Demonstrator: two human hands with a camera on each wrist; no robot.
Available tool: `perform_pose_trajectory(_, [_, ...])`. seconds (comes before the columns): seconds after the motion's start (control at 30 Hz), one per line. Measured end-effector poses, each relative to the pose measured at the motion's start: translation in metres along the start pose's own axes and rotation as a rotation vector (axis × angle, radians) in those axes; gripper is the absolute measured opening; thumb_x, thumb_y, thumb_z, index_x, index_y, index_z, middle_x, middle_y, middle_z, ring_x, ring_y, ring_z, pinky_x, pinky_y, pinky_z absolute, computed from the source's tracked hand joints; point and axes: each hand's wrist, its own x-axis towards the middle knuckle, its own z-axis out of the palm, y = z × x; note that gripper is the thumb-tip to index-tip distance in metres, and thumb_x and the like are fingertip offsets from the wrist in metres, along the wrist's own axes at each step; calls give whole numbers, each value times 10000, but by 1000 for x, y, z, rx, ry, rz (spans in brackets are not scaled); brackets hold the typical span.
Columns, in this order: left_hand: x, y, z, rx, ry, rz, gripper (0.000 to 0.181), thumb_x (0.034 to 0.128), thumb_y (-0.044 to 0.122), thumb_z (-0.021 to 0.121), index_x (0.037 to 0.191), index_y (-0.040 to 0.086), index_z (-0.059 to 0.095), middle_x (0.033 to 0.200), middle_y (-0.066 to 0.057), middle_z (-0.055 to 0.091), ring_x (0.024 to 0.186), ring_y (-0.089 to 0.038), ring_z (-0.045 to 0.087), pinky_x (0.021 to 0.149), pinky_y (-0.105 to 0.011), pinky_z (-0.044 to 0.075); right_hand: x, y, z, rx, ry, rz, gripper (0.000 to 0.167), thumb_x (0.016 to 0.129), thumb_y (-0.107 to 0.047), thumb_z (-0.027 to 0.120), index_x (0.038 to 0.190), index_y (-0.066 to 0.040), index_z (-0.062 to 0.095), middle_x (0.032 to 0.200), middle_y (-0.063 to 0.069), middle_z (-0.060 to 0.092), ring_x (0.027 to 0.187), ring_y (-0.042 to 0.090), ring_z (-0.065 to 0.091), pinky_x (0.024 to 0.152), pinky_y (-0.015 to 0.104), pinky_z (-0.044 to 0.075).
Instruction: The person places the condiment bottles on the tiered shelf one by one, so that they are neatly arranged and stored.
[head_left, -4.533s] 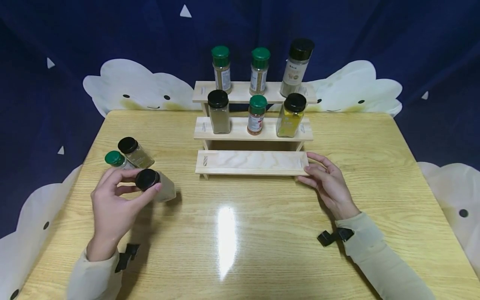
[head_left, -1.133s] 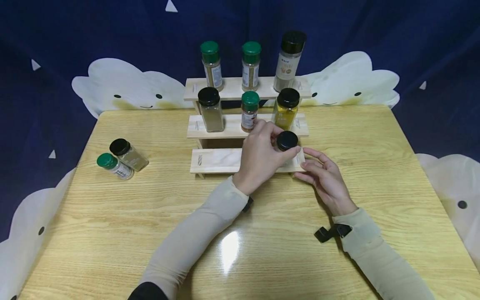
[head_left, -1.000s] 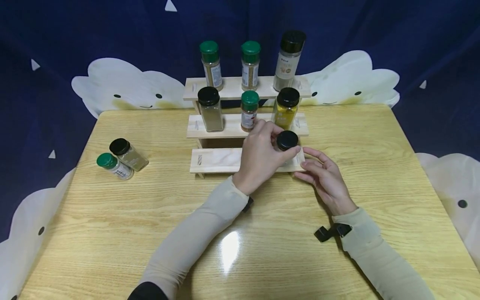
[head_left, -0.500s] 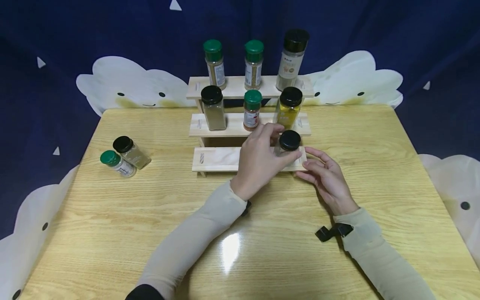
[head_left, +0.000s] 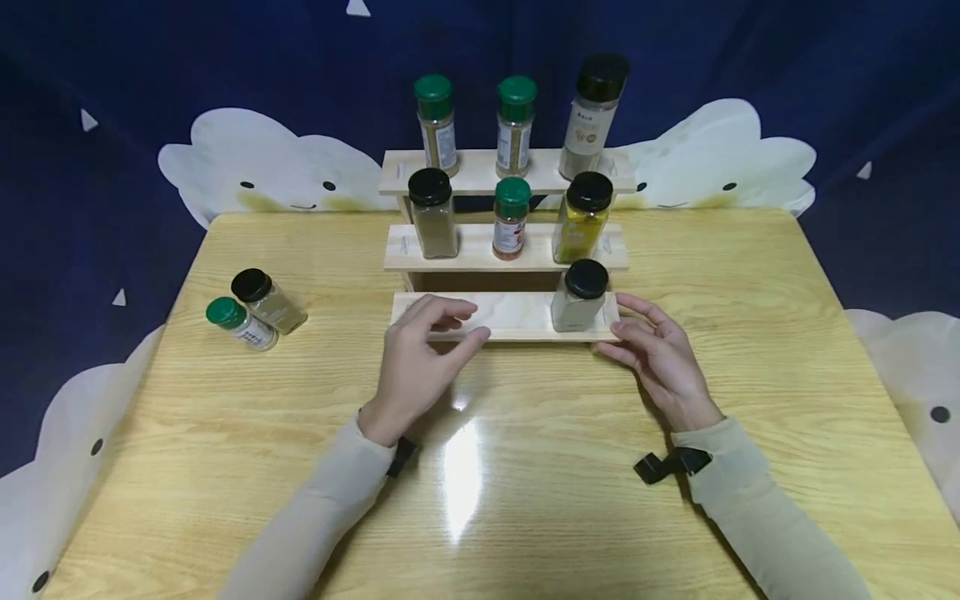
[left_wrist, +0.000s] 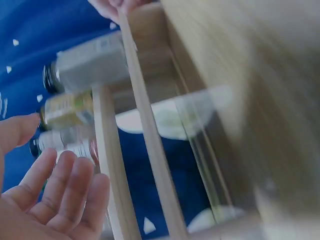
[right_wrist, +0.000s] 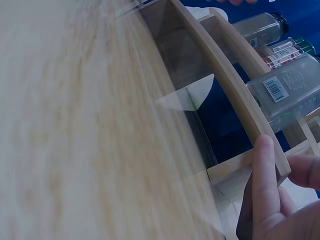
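A three-tier wooden spice rack (head_left: 517, 337) stands on the table. On the right of its lowest shelf a black-capped glass spice jar (head_left: 577, 310) stands upright; the right wrist view shows a barcode on this jar (right_wrist: 280, 90). My left hand (head_left: 423, 358) is over the left front of the lowest shelf, holding nothing, thumb and fingers apart. In the left wrist view the fingers of the left hand (left_wrist: 60, 195) are loosely bent and bare. My right hand (head_left: 663, 362) pinches the right end of the lowest shelf, and the right wrist view shows its fingers on both sides of the board.
A green-capped spice jar (head_left: 243, 323) and a black-capped spice jar (head_left: 276, 307) stand close together on the table's left. The middle shelf (head_left: 480, 250) and the top shelf (head_left: 476, 175) each bear three jars. A dark blue curtain (head_left: 300, 58) hangs behind.
My left hand carried the black-capped jar from the table's left to the lowest shelf, then let go and drew back left. My right hand has stayed at the shelf end.
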Motion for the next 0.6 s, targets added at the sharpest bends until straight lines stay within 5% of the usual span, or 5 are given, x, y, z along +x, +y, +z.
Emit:
perform_pose_trajectory(0.33, [-6, -12, -93, 66, 296, 120, 158, 921, -57, 811, 1064, -112, 771, 1027, -216, 765, 939, -130, 713, 904, -225, 628, 0, 0, 0, 8, 5, 6, 370, 1066, 126, 603, 1403, -27, 609, 971, 110, 721, 895, 209, 749, 867, 386, 705])
perform_pose_trajectory(0.5, [-7, -13, -146, 89, 563, 75, 169, 910, -46, 801, 1044, -146, 777, 993, -50, 766, 923, -110, 715, 878, -198, 618, 0, 0, 0, 14, -1, 4, 372, 1066, 126, 604, 1405, -25, 607, 978, 115, 724, 902, 216, 757, 867, 384, 704])
perform_pose_trajectory(0.6, [-7, -17, -175, 133, 675, -11, 235, 907, -4, 809, 1113, -114, 782, 1068, 43, 745, 1026, -140, 696, 927, -206, 597, 0, 0, 0, 13, 0, 6, 382, 1065, 128, 603, 1414, -26, 596, 990, 113, 720, 922, 212, 753, 874, 377, 701])
